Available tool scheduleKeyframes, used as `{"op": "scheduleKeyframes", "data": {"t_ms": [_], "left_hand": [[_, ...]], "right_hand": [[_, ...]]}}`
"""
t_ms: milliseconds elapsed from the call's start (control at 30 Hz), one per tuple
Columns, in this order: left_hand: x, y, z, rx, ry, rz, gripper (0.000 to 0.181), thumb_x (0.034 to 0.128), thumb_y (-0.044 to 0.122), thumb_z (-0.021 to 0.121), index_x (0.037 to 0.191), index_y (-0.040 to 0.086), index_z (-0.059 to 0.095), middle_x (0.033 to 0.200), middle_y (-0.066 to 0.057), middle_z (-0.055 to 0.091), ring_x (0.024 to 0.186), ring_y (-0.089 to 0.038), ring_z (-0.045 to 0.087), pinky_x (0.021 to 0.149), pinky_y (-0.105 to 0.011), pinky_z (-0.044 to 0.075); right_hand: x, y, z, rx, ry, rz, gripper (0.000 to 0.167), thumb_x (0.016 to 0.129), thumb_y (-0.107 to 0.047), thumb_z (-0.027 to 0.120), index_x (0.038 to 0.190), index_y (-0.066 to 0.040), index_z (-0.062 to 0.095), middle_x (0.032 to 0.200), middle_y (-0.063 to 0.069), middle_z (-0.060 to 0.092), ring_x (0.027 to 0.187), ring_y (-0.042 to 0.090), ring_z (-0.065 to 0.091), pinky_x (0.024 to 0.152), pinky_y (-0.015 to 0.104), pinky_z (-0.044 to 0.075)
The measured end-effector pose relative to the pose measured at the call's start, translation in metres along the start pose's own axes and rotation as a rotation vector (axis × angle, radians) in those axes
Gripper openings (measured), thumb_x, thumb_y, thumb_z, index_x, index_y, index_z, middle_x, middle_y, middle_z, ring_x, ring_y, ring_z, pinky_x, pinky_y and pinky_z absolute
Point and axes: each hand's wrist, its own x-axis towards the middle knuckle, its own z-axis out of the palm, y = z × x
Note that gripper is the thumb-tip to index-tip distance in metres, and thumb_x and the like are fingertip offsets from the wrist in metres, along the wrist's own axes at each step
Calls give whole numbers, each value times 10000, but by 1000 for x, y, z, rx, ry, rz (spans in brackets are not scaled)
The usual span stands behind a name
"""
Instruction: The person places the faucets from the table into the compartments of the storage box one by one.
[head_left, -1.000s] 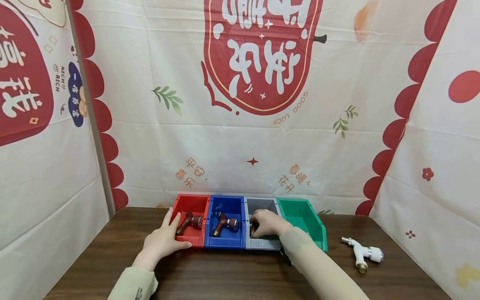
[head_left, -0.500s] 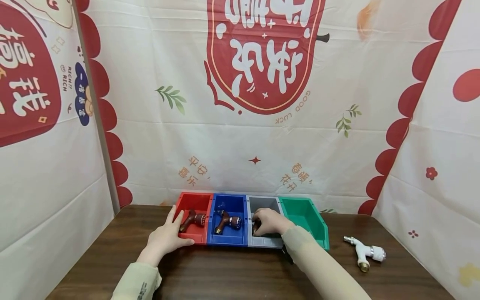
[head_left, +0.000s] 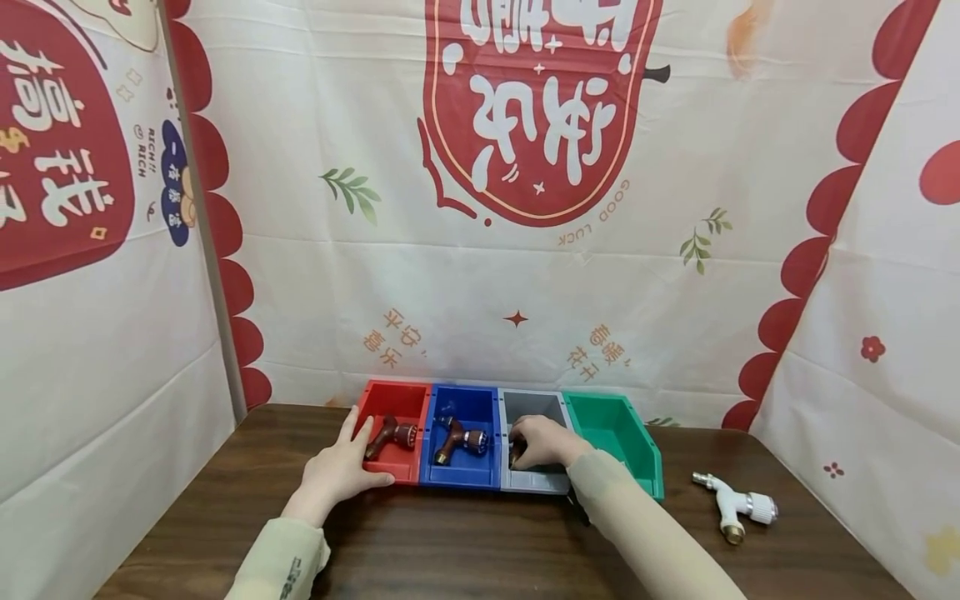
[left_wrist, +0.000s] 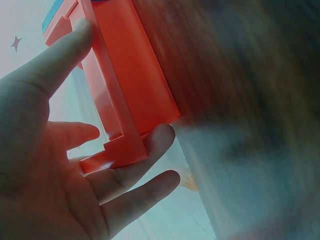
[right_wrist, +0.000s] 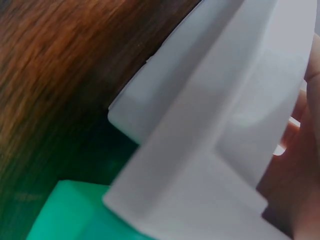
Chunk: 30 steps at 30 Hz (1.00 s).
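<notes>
My left hand (head_left: 333, 475) rests against the outer left side and front of the red bin (head_left: 408, 473), its fingers spread and fairly straight. In the left wrist view the thumb lies over the red rim (left_wrist: 112, 85). A brown faucet (head_left: 390, 435) lies in that bin, and a similar brown faucet (head_left: 457, 437) in the blue bin (head_left: 461, 478). My right hand (head_left: 546, 440) reaches into the grey bin (head_left: 536, 482), fingers curled round a dark brown faucet (head_left: 517, 451), mostly hidden. In the right wrist view the grey wall (right_wrist: 200, 125) covers what the fingers hold.
A green bin (head_left: 611, 421) adjoins the grey one on the right, with its near part behind my right forearm. Farther right, a white faucet (head_left: 738, 505) lies on the wooden table (head_left: 435, 550). A printed cloth (head_left: 465, 283) hangs behind and at both sides.
The head view has turned slightly left, so everything sits a little farther right. Both hands keep their places at the red and grey bins.
</notes>
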Motion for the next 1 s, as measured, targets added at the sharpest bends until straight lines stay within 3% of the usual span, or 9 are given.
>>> {"op": "scheduleKeyframes", "data": {"t_ms": [633, 1000], "left_hand": [[2, 1, 0, 4, 8, -7, 1059, 707, 537, 787, 1522, 71, 297, 1606, -166, 82, 956, -401, 622, 788, -607, 500], [-1, 2, 1, -3, -7, -9, 1058, 708, 544, 783, 1521, 70, 299, 1605, -170, 81, 988, -418, 612, 800, -619, 490]], "right_hand": [[2, 3, 1, -43, 6, -26, 116, 745, -177, 765, 812, -154, 674, 862, -49, 556, 721, 100, 498, 674, 304, 470], [1, 4, 6, -32, -20, -1, 129, 741, -179, 772, 826, -144, 681, 845, -58, 559, 701, 89, 503, 659, 300, 471]]}}
